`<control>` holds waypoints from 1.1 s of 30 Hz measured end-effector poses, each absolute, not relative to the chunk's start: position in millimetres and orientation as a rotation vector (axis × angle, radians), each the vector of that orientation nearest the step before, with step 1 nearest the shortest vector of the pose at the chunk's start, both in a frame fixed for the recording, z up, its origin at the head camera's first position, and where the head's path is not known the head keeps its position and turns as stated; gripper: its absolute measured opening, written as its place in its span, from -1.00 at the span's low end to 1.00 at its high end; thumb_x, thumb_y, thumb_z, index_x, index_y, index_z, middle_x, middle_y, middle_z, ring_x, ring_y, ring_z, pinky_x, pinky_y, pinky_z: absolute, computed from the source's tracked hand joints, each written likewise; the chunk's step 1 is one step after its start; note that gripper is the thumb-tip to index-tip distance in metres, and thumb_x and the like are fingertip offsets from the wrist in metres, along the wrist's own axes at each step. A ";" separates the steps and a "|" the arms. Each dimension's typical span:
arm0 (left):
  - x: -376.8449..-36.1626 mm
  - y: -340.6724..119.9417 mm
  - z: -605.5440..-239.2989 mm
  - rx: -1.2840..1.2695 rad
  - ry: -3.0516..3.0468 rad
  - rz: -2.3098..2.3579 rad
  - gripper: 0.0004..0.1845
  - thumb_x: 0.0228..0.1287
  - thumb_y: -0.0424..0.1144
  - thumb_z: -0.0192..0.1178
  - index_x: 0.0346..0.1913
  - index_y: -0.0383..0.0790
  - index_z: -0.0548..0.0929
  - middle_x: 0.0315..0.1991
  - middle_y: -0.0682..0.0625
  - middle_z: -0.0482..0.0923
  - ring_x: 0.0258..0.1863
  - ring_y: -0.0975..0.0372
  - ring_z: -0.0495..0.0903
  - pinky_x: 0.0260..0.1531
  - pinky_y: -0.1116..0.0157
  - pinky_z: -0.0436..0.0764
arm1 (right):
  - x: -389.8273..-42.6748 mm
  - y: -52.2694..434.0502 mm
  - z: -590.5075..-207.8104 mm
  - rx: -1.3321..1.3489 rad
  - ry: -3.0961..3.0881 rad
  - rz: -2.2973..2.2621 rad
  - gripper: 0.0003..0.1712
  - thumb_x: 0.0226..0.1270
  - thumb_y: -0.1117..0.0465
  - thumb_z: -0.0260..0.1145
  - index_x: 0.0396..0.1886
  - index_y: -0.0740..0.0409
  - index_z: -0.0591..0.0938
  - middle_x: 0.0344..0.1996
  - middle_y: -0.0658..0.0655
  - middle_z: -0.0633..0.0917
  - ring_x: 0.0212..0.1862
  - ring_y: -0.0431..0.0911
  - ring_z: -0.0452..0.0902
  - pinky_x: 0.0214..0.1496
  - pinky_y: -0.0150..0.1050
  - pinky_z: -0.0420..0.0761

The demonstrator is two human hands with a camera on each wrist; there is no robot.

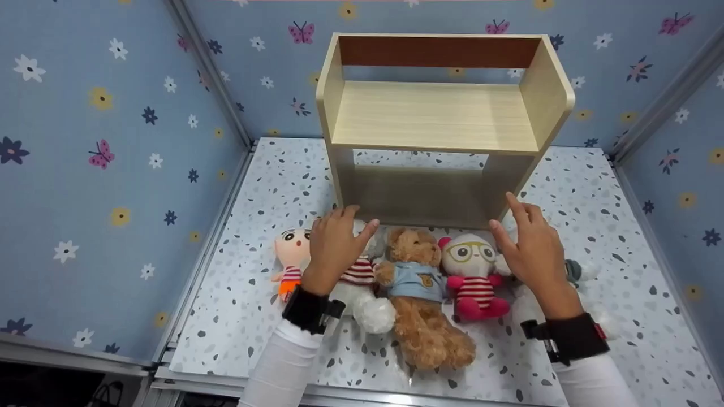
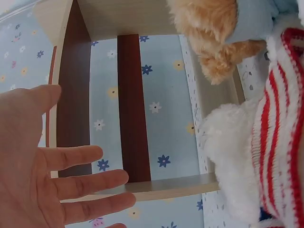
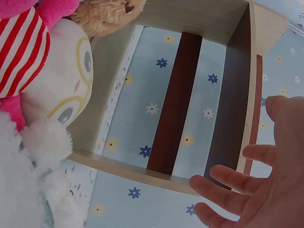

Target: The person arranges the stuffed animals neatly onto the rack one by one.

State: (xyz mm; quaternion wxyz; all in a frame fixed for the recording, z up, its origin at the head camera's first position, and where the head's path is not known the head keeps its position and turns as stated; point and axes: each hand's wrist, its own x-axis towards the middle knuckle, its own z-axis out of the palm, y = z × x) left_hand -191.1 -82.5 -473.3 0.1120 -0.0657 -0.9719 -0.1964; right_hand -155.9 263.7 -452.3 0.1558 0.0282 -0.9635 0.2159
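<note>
A pale wood-grain shelf unit (image 1: pixel 435 116) with rounded corners and two open tiers stands at the back of a speckled terrazzo-pattern tabletop (image 1: pixel 271 186), a dark brown rail across its upper back. The left hand (image 1: pixel 335 244) and right hand (image 1: pixel 531 249) hover just before its lower front corners, fingers spread and straight, gripping nothing. Below them five plush toys lie in a row: a doll with a peach face (image 1: pixel 292 254), a white toy in a red-striped knit (image 1: pixel 362 288), a fuzzy brown teddy bear in a blue shirt (image 1: pixel 421 299), a bespectacled white-and-pink doll (image 1: pixel 474 271), and a white-and-grey toy (image 1: pixel 577 277) mostly hidden by the right wrist. Floral blue wallpaper (image 1: pixel 113 141) lines the booth.
</note>
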 end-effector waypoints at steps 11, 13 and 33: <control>-173.3 -78.5 -494.9 -0.219 -2.884 -0.653 -0.56 0.21 0.12 0.21 0.05 -0.03 0.64 -0.15 -0.05 0.69 -0.22 0.03 0.68 -0.26 0.02 0.59 | -152.5 258.3 -459.2 0.046 -2.757 0.668 -0.29 0.42 -0.24 0.03 0.48 -0.14 0.22 0.07 0.33 0.51 -0.20 0.22 0.52 -0.28 0.14 0.44; -169.3 -76.7 -498.3 -0.241 -2.882 -0.687 -0.57 0.21 0.11 0.21 0.05 -0.03 0.64 -0.17 -0.05 0.70 -0.24 0.04 0.68 -0.28 0.04 0.60 | -151.2 257.9 -461.2 0.040 -2.757 0.673 -0.30 0.42 -0.24 0.03 0.47 -0.14 0.22 0.06 0.32 0.51 -0.17 0.20 0.53 -0.28 0.12 0.43; -134.1 -54.5 -525.3 -0.364 -2.959 -0.912 -0.50 0.13 0.19 0.26 0.04 -0.02 0.63 -0.21 0.08 0.69 -0.38 0.23 0.63 -0.54 0.36 0.47 | -131.0 246.9 -480.3 0.101 -2.779 0.803 -0.37 0.42 -0.17 0.08 0.35 0.04 0.38 -0.04 0.23 0.56 -0.08 0.13 0.60 -0.20 0.13 0.51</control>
